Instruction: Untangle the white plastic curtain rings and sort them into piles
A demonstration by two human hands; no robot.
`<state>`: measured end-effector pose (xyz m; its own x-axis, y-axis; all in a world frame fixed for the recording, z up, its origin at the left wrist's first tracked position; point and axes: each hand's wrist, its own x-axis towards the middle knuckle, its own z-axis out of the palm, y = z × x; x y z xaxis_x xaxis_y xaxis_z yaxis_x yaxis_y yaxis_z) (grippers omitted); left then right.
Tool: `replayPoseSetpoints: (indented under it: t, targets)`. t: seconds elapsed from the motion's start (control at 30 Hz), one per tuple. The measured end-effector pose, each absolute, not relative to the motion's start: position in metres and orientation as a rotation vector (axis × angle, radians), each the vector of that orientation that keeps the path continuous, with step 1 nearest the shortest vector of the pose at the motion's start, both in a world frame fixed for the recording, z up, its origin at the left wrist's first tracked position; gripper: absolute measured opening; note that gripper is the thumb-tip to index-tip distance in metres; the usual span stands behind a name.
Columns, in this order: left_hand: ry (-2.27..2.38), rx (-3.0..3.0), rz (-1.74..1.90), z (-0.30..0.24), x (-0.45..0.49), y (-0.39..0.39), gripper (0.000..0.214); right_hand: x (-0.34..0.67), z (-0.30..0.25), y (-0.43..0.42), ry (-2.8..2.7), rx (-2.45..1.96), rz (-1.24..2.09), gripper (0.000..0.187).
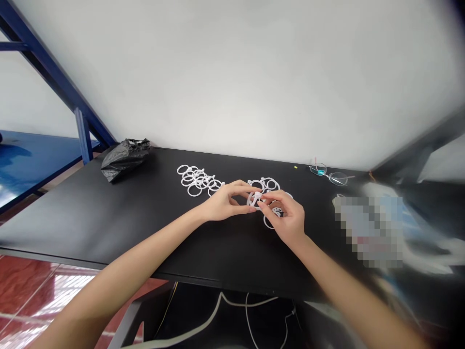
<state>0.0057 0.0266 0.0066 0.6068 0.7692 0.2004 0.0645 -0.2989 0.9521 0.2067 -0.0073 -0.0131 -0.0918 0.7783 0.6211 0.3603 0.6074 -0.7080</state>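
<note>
My left hand [225,202] and my right hand [286,216] meet above the middle of a black table [109,213]. Both pinch the same white plastic ring [255,199] between thumb and fingers, held just over the tabletop. Directly behind my hands lies a pile of several white rings [268,184]. A second pile of white rings [198,180] lies to the left of it. More rings sit partly hidden under my right hand.
A crumpled black plastic bag [123,157] lies at the table's back left. A pair of glasses [329,174] rests at the back right by the white wall. Blue metal framing [82,133] stands on the left. White cables [232,315] hang below the table's front edge.
</note>
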Motion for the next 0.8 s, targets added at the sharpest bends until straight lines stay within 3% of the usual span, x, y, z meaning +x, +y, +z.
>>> replayPoseSetpoints:
  t: [0.8]
  targets:
    - [0.706, 1.862, 0.794, 0.0115, 0.0001, 0.0317, 0.039, 0.2102, -0.0095, -0.0061, -1.769, -0.938, 0.473, 0.015]
